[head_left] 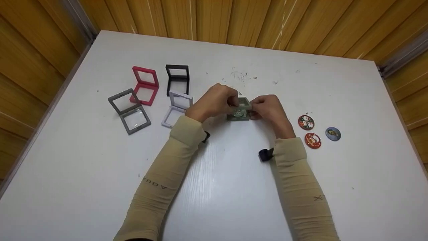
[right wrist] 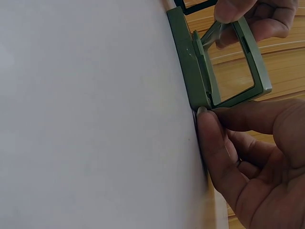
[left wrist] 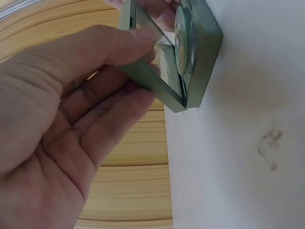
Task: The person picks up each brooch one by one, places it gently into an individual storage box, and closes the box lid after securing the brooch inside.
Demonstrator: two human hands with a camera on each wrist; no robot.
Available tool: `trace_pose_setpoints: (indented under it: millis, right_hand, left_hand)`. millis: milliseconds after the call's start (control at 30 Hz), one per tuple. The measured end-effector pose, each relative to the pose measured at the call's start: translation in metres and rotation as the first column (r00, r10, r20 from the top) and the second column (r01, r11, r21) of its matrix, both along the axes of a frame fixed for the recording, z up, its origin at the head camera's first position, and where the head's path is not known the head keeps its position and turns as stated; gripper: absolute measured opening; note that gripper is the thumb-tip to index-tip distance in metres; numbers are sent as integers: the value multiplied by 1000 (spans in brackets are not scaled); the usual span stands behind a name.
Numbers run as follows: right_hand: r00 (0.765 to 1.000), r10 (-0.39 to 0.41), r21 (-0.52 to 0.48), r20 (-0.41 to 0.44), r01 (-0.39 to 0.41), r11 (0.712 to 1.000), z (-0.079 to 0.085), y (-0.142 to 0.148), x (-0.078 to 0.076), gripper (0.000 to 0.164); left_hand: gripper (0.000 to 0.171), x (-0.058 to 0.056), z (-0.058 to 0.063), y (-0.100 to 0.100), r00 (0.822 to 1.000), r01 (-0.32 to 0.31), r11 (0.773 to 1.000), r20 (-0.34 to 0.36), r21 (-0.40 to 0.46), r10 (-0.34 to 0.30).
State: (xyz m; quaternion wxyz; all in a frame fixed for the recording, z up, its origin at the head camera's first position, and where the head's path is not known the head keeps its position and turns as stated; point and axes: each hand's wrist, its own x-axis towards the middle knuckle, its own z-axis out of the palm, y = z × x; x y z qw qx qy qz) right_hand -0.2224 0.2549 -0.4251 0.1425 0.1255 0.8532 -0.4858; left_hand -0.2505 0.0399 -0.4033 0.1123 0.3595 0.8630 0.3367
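A small hinged green display case [head_left: 243,118] with clear windows stands partly open on the white table. Inside it, on the lower half, lies a round green badge [left wrist: 181,40]. My left hand [head_left: 215,102] pinches the tilted upper half between thumb and fingers, as the left wrist view shows. At the case's right side, my right hand [head_left: 270,107] pinches the corner near the hinge, with thumb and index finger [right wrist: 257,117] close together. Part of the badge is hidden behind the upper half and the left fingers.
On the left stand several open cases: red [head_left: 154,85], black [head_left: 178,79], grey [head_left: 125,117] and white [head_left: 165,121], the last close to my left wrist. Two red-toned round badges [head_left: 313,140] and a blue one [head_left: 333,134] lie on the right. Behind the table [head_left: 230,187] is a wood-slat wall.
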Motion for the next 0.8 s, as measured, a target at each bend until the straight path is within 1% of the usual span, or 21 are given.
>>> trace_pose_setpoints:
  millis: [100, 167, 233, 267, 300, 367, 433, 500, 533, 600, 667, 700, 800]
  right_hand:
    - [1000, 2, -5, -7, -2, 1000, 0, 1, 0, 27]
    - [1000, 4, -5, -13, -4, 1000, 0, 1, 0, 27]
    - [1000, 4, 0, -18, -4, 1000, 0, 1, 1, 27]
    - [1000, 5, 2, -20, -5, 1000, -1, 1, 1, 26]
    - [1000, 5, 5, -20, -5, 1000, -1, 1, 1, 26]
    - [1000, 4, 9, -22, -4, 1000, -1, 0, 1, 26]
    - [1000, 4, 15, -26, -3, 1000, -2, 0, 1, 26]
    - [1000, 2, 16, -29, -2, 1000, -2, 0, 1, 26]
    - [1000, 1, 16, -31, -1, 1000, -1, 0, 1, 26]
    - [1000, -2, 13, -30, 2, 1000, -1, 0, 1, 26]
    - [1000, -6, 6, -25, 7, 1000, -1, 0, 1, 26]
    - [1000, -8, 1, -23, 8, 1000, -2, 0, 1, 26]
    - [1000, -12, -4, -21, 12, 1000, -3, 0, 0, 26]
  left_hand:
    - [9, 1, 0, 2, 1000, -16, 1000, 8, 2, 16]
    - [11, 2, 0, 3, 999, -48, 999, 15, 20, 47]
    - [15, 2, -1, 4, 994, -107, 993, 17, 55, 106]
    - [17, 2, -1, 4, 989, -150, 986, 14, 75, 150]
    - [20, 2, -2, 4, 980, -201, 975, 12, 95, 201]
    - [22, 1, -3, 4, 950, -312, 942, 19, 123, 312]
    - [21, 1, -5, 4, 911, -413, 903, 44, 119, 410]
    - [27, 1, -6, 5, 873, -486, 871, 96, 72, 479]
    - [32, 1, -7, 5, 856, -510, 859, 121, 37, 503]
    - [43, 2, -9, 6, 829, -535, 844, 173, -31, 532]
    - [49, 3, -11, 7, 810, -540, 837, 218, -86, 545]
    - [49, 3, -11, 7, 801, -542, 834, 236, -103, 550]
    - [47, 3, -12, 8, 781, -548, 829, 284, -114, 556]
